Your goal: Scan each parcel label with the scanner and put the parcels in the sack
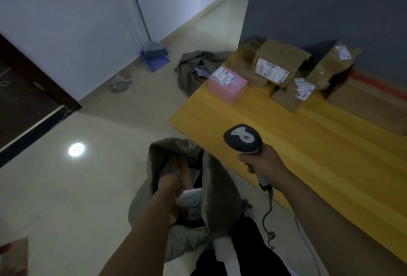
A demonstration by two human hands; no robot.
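A grey-green sack [218, 192] stands open on the floor in front of me. My left hand [172, 185] reaches into its mouth and holds a brown cardboard parcel [184, 171] there; white parcels lie deeper inside. My right hand [261, 161] grips the handle of a black and grey scanner [243, 138], held above the near edge of the yellow table [286, 143]. At the table's far end lie a pink box [229, 85] with a label and several brown labelled parcels [276, 66].
A second grey sack [198, 66] lies crumpled on the floor beyond the table. A broom and blue dustpan [154, 57] lean on the white wall. A dark door [24, 99] is at the left. The scanner's cable [269, 216] hangs by my leg.
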